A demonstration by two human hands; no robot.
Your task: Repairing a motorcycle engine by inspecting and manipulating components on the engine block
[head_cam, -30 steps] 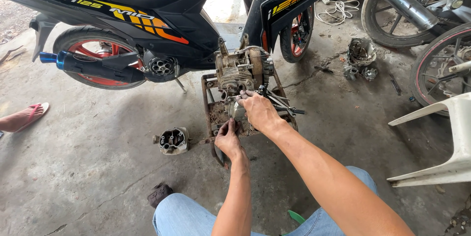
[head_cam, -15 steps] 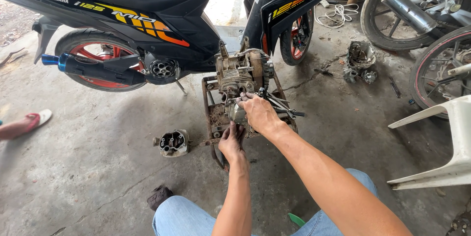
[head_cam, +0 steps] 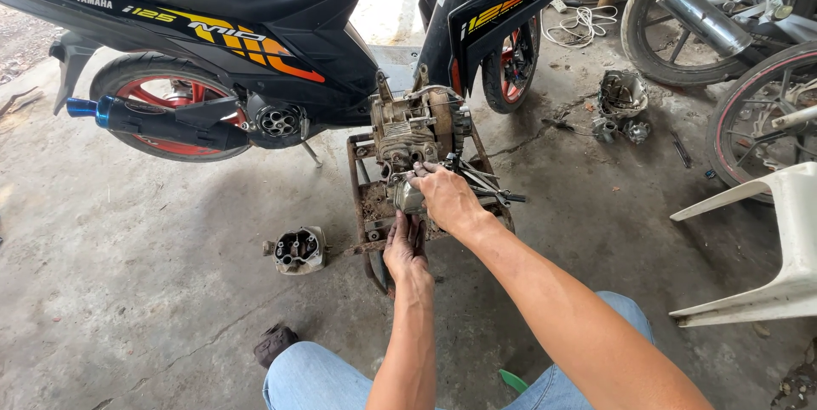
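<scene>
The chief danger, as I judged it, was the small dull-silver metal cylinder part (head_cam: 407, 198) slipping from my grip; it was greasy, I held it from above only, and a drop would have sent it into the dirt on the rusty brown steel-frame stand (head_cam: 364, 206) beneath it, or onto the concrete. A pinched finger against the engine casting seemed likely too, since both hands crowded one tight spot.

Nearest me, my left hand (head_cam: 403, 250) lay with its fingers loosely curled and close together, reaching up under the silver part and touching the stand's lower rail (whether it truly gripped anything I could not tell, since the fingertips were hidden). Just beyond it and slightly to the right, my right hand (head_cam: 446, 197) was closed over the silver part, thumb and fingers wrapped down around it, so it was clamped there rather than spread.

Directly past my right hand sat the grimy grey finned engine block (head_cam: 413, 125), upright on the stand, touching the part I held. A bundle of thin black metal tools (head_cam: 489, 189) lay just right of that hand on the stand. Well left of my left hand, a detached grey cylinder head (head_cam: 296, 249) rested on the floor. Farthest off stood the black scooter with orange and yellow stripes (head_cam: 221, 27).
</scene>
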